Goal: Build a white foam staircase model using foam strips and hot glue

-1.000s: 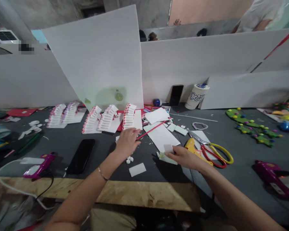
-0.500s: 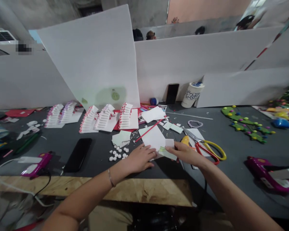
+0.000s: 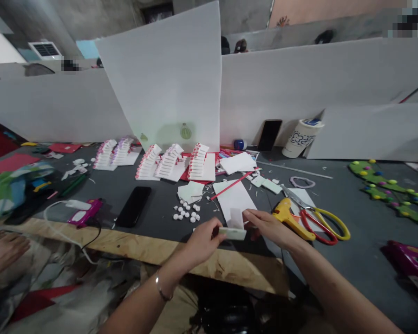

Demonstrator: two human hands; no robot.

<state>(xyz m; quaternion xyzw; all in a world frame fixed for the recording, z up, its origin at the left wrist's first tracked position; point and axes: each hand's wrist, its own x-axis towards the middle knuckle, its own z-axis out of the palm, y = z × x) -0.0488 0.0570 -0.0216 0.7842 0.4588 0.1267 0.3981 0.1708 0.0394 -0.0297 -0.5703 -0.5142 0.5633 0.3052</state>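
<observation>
My left hand (image 3: 204,239) pinches a pale green card piece (image 3: 232,233) by its left end, above the table's front edge. With its fingers closed, my right hand (image 3: 266,226) grips a small white paper piece (image 3: 236,215) at the upper right of the card. Whether the two pieces are joined, I cannot tell. Behind them lies a white sheet (image 3: 235,197) with a red strip (image 3: 230,186) across its top. White foam balls (image 3: 188,212) sit left of the sheet. Right of my right hand are a yellow glue gun (image 3: 289,218) and scissors (image 3: 325,226) with red and yellow handles.
Rows of white sticks with pink tips (image 3: 198,162) stand behind. A black phone (image 3: 134,206) and a magenta device (image 3: 85,213) lie left; another magenta device (image 3: 413,264) is far right. A paper cup (image 3: 301,138) stands at the back. Another person's hand (image 3: 5,253) shows lower left.
My left hand has lifted from the white sheet and now holds the pale green piece nearer the table edge. My right hand stays beside it. The view has turned left.
</observation>
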